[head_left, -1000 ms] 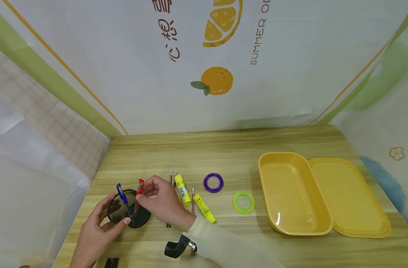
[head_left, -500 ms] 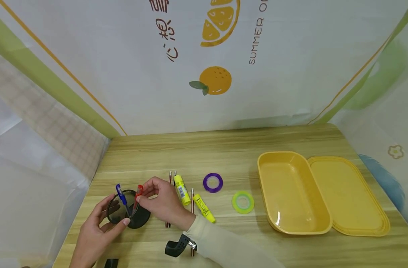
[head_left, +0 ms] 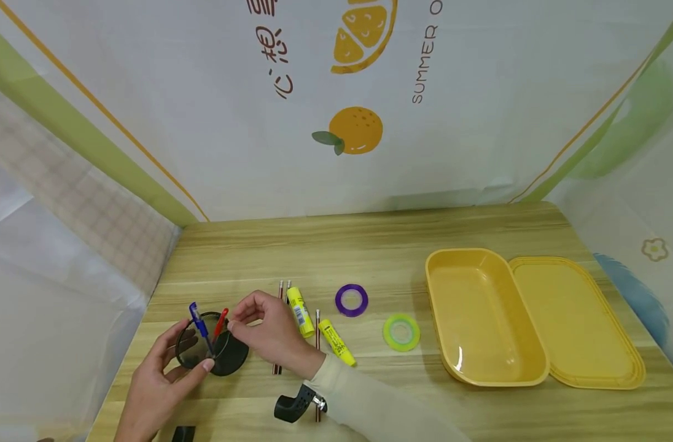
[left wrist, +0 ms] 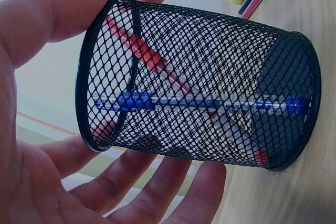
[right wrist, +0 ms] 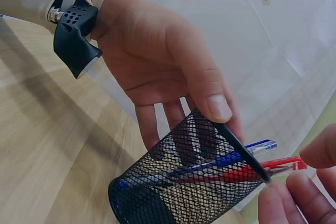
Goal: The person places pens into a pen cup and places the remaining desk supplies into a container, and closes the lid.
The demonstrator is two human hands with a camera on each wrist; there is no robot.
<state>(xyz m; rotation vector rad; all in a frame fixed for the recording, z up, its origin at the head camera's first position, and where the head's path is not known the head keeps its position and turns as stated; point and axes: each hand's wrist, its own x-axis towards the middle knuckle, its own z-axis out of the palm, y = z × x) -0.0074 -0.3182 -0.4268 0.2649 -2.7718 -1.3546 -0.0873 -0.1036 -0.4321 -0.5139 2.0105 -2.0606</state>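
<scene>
A black mesh pen holder [head_left: 230,357] is tilted over the left part of the table. My left hand [head_left: 162,374] grips it, thumb on the rim and fingers along the far side, as the left wrist view [left wrist: 47,182] of the hand shows. Inside lean a blue pen [left wrist: 184,101] and a red pen [left wrist: 144,52], which cross behind the mesh. Just off the rim is my right hand [head_left: 270,331], its thumb and fingertips parted beside the red pen's top [right wrist: 296,162] and pinching nothing.
Right of the holder lie pencils [head_left: 317,334], a yellow glue stick [head_left: 300,312], a yellow tapered tube [head_left: 338,342], a purple tape roll [head_left: 341,301] and a green tape roll [head_left: 389,331]. Farther right stands a yellow box [head_left: 480,307], its lid [head_left: 579,325] alongside.
The red pen has slid lower into the holder and come free of my right fingers, now leaning left toward the blue pen. My left hand and the holder have stayed put.
</scene>
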